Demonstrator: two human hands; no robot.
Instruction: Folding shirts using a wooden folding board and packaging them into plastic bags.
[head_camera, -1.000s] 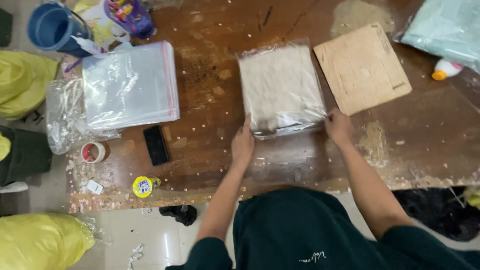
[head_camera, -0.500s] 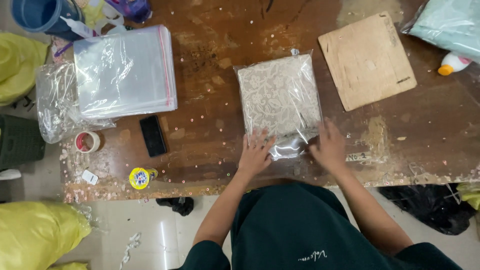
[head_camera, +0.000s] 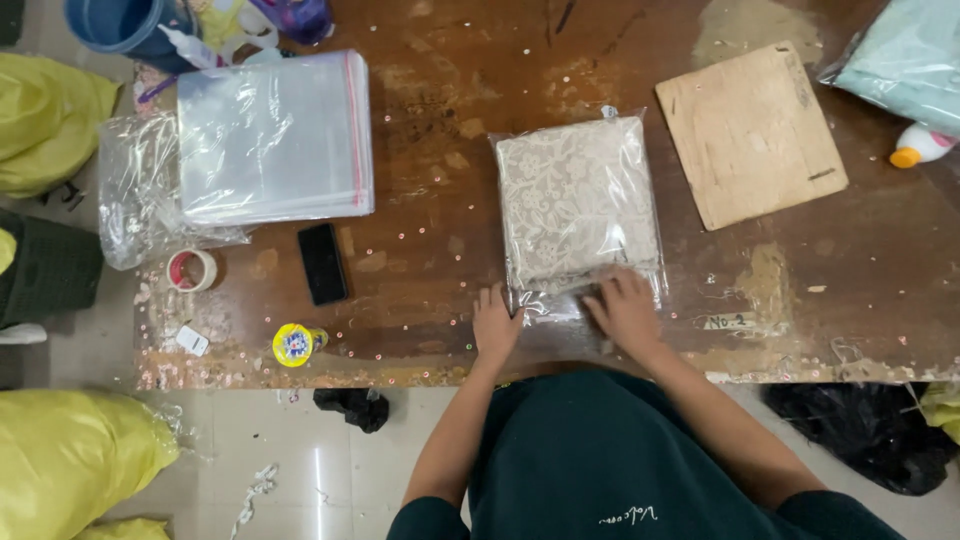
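Note:
A clear plastic bag holding folded cream lace fabric (head_camera: 576, 200) lies flat on the brown wooden table (head_camera: 430, 120). My left hand (head_camera: 495, 326) rests at the bag's near left corner, fingers spread on the table and the bag's edge. My right hand (head_camera: 624, 306) presses flat on the bag's near flap, palm down. Neither hand grips anything.
A stack of clear plastic bags (head_camera: 272, 135) lies at the far left, with crumpled plastic (head_camera: 135, 205) beside it. A black phone (head_camera: 322, 263), tape roll (head_camera: 190, 269) and small yellow bottle (head_camera: 298, 343) sit near the front edge. A wooden board (head_camera: 750, 130) lies right of the bag. Yellow sacks (head_camera: 70, 465) are on the floor.
The bagged fabric has shifted slightly toward the table's near edge in view. Both hands moved from its near corners onto the bag's near flap, pressing it down.

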